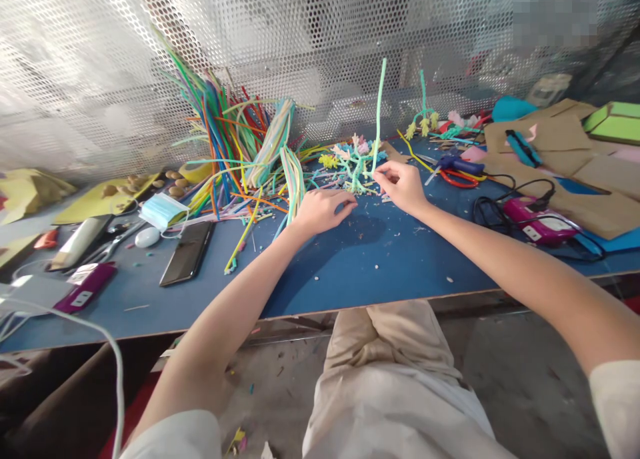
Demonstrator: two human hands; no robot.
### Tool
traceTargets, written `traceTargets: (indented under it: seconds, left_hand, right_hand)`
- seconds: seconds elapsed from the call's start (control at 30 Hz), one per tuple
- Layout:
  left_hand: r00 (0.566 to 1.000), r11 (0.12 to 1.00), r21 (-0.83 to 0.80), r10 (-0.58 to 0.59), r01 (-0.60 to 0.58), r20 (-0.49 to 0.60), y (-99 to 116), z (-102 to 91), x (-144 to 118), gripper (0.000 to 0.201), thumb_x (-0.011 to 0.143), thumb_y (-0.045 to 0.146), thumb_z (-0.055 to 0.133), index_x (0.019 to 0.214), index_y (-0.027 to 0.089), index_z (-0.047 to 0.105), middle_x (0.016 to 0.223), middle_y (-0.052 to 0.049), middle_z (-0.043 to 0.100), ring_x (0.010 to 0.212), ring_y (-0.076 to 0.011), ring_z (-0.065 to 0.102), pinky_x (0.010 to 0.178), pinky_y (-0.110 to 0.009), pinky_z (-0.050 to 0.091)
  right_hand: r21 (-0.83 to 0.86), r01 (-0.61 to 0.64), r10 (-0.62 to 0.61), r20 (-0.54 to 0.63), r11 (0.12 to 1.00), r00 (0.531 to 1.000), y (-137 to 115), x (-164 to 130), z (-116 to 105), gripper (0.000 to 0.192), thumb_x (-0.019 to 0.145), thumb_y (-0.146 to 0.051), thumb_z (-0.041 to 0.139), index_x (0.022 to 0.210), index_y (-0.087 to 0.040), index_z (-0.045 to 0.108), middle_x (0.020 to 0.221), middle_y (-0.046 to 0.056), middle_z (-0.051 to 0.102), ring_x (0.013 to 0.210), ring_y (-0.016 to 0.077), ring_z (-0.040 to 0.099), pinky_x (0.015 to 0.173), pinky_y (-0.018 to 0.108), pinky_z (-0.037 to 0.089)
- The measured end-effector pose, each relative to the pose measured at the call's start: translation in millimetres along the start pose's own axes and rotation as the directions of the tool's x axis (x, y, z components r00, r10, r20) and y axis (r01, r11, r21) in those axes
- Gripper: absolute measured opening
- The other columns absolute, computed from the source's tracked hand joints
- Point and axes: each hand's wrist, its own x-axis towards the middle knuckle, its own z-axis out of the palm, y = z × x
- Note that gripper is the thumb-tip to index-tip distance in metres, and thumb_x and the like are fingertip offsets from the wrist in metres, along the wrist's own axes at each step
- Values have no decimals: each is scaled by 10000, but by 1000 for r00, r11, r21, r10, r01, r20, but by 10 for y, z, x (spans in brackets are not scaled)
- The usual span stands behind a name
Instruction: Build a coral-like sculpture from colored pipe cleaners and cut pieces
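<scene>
A pale green pipe cleaner (379, 112) stands upright from the fingertips of my right hand (403, 187), which pinches its lower end. My left hand (324, 210) hovers low over the blue table, palm down, fingers forward and thumb apart, with nothing visible in it. Between and behind my hands is a cluster of short twisted pipe cleaner pieces (356, 166) in mint green, pink, yellow and blue. Beside my left wrist lies a bundle of pastel pipe cleaners (293, 179). Farther back, a big heap of coloured pipe cleaners (210, 126) leans on the perforated metal screen.
To the left lie a phone (187, 254), a face mask (164, 210) and a purple power strip (86, 287). On the right are red-handled scissors (459, 179), a blue glue gun (455, 164), a second power strip (541, 220) with cords, and brown paper (595, 199).
</scene>
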Motion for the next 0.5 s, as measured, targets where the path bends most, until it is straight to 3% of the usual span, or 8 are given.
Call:
traceTargets:
  seconds: [0.13,0.27,0.37,0.5]
  left_hand:
    - [980,966,-198,-184,165,-77,62,15,39,299,1024,439,601,1071,234,813,1005,-49,809,702,-141,658,708,-293,474]
    - [916,791,-529,-396,306,-61,50,82,85,353,968,511,687,1085,207,824,976,-63,801,658,-130,566,639,-280,422]
    - [894,662,-667,-448,342,14,29,130,94,386,921,537,742,1088,199,830,932,-66,781,684,-136,557,622,-278,383]
    - [893,563,-762,-448,320,44,76,142,97,405,877,567,782,989,181,829,800,-34,713,660,-119,509,613,-273,354]
  right_hand:
    - [64,10,-13,47,998,999,-78,-34,25,291,958,-506,651,916,-220,685,586,-11,660,486,156,590,529,328,462]
    - [114,38,-50,106,993,993,-181,-79,50,298,996,-526,596,991,-232,650,600,-24,647,510,152,587,541,319,461]
    - [82,115,-127,165,990,978,-258,-118,60,264,1031,-489,557,1033,-235,625,617,-32,649,534,148,600,572,313,458]
    - [3,214,-209,228,977,951,-334,-160,64,219,1058,-432,525,1045,-229,606,647,-34,666,547,139,598,622,312,441]
